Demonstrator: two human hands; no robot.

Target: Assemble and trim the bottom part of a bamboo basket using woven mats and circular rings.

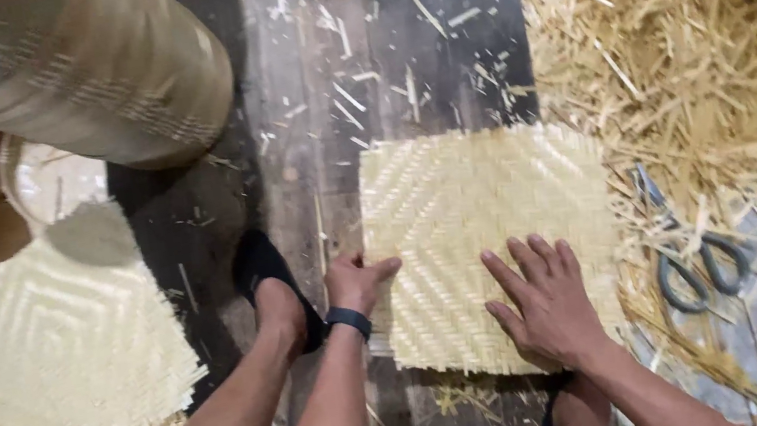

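A square woven bamboo mat (489,241) is laid flat on the dark wooden floorboards (314,122), near the middle of the boards, and it is being held in place; the step seems to be the steadying or straightening of the weave. The left hand (359,282) is curled on the left edge of the mat, with the thumb on top and the fingers under or beside the edge; the right hand (545,303) is pressed flat on the near right part, with the fingers spread. The next move would probably call for a firm grip on the loose strip ends at the near edge, so that the weave is not pulled apart.

Toward the right edge of the boards a heap of straw-like bamboo trimmings (674,34) is seen, with scissors (700,263) beside it; at the left, finished woven mats (57,355) are stacked; at the far left corner a woven cylinder (72,69) is lying; a foot in a black shoe (268,281) is set just left of the mat.
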